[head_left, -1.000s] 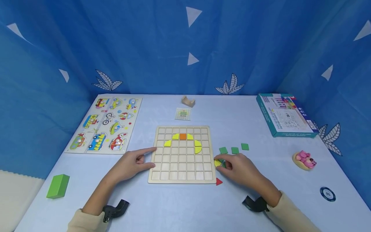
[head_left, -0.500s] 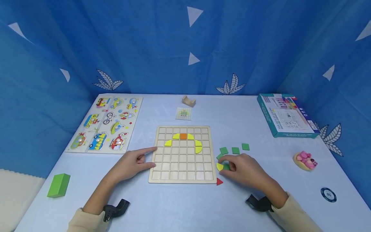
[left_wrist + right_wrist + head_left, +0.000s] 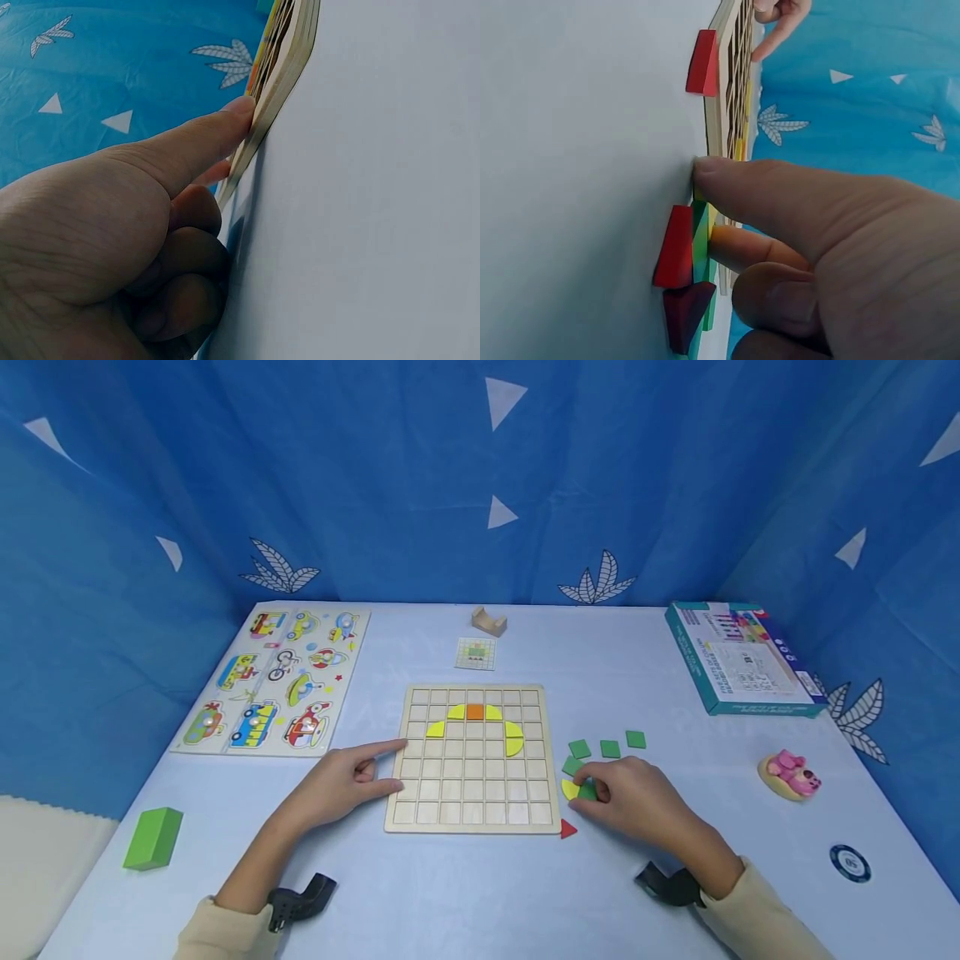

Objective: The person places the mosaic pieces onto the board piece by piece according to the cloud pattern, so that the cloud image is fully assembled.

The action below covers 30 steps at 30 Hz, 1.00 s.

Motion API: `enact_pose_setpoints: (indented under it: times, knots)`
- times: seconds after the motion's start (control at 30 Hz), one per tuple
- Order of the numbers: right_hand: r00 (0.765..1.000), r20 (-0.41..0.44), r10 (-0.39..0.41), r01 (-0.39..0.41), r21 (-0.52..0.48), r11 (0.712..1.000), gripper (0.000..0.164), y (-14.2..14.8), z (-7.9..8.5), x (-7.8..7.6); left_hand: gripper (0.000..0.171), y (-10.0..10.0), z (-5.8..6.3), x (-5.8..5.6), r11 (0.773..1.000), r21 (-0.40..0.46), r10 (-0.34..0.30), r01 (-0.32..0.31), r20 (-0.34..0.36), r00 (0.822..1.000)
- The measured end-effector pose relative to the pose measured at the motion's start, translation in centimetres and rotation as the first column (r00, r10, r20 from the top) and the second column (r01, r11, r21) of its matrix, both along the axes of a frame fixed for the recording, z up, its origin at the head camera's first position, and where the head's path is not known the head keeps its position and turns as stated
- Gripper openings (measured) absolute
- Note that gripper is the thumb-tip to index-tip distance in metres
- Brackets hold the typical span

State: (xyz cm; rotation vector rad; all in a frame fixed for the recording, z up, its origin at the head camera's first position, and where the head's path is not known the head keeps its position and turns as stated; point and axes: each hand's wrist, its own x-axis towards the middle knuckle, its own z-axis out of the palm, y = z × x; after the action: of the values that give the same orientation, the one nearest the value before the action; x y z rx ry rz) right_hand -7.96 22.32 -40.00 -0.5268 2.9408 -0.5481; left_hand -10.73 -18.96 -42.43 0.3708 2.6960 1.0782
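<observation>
Beside board [image 3: 472, 791], right hand [image 3: 626, 793] pinches yellow piece [image 3: 568, 789]; left hand [image 3: 337, 787], half-open, touches board; box print [image 3: 750, 670] blurred.

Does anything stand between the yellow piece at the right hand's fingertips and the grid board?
Nothing visible does: in the head view, only a narrow strip of table separates the yellow piece from the right edge of the grid board. The red triangle and green tiles lie beside or behind the piece, off that path.
</observation>
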Motion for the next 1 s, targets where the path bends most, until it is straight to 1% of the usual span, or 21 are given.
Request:
enact_pose_setpoints:
  times: [0.17, 0.33, 0.43, 0.53, 0.7, 0.87, 1.0]
  knots:
    - [1.000, -0.018, 0.004, -0.005, -0.012, 1.000, 0.024, 0.0, 0.4, -0.1, 0.061, 0.1, -0.2, -0.1, 1.000, 0.003, 0.001, -0.001, 0.011, 1.000]
    - [0.995, -0.067, 0.079, -0.080, -0.014, 0.997, 0.024, -1.2, 0.8, -0.8, 0.061, -0.3, -0.1, 0.1, 1.000, -0.005, 0.021, -0.021, 0.015, 1.000]
    - [0.991, -0.072, 0.116, -0.117, -0.011, 0.993, 0.025, -2.5, 1.1, -1.3, 0.061, -0.4, -0.2, 0.0, 1.000, 0.007, 0.011, -0.011, 0.015, 1.000]
    - [0.989, -0.055, 0.139, -0.141, -0.037, 0.989, 0.025, -4.1, 1.2, -2.0, 0.061, -0.2, -0.3, -0.1, 1.000, 0.021, 0.002, -0.002, 0.028, 1.000]
    - [0.981, -0.058, 0.184, -0.189, -0.093, 0.978, 0.023, -6.8, 0.8, -3.1, 0.061, 0.2, -0.4, -0.1, 1.000, 0.019, 0.010, -0.010, 0.033, 0.999]
    - [0.965, -0.093, 0.247, -0.256, -0.107, 0.961, 0.021, -9.5, 0.4, -4.4, 0.061, 0.2, -0.2, 0.0, 1.000, 0.001, 0.015, -0.015, 0.029, 0.999]
    - [0.956, -0.091, 0.281, -0.290, -0.122, 0.949, 0.021, -11.4, 0.2, -5.3, 0.060, 0.0, -0.1, 0.0, 1.000, -0.008, 0.015, -0.014, 0.021, 1.000]
